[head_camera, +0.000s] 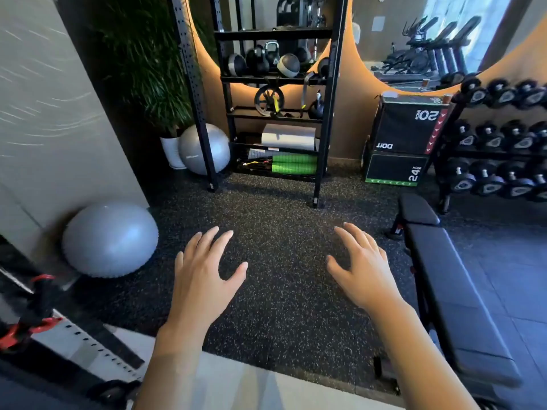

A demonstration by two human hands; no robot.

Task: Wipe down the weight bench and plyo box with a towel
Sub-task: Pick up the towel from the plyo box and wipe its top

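Frankly, my worry is that I have nothing to wipe with: my left hand [207, 270] and right hand [359, 269] both hover with fingers spread and empty over the speckled floor [275, 202], and I see no towel anywhere. The weight bench [453, 279] lies just right of my right hand; the plyo box [405, 134] stands beyond the bench's far end, beside the dumbbell rack [500, 143]. Hunting for a cloth, I could trip on the bench's foot.
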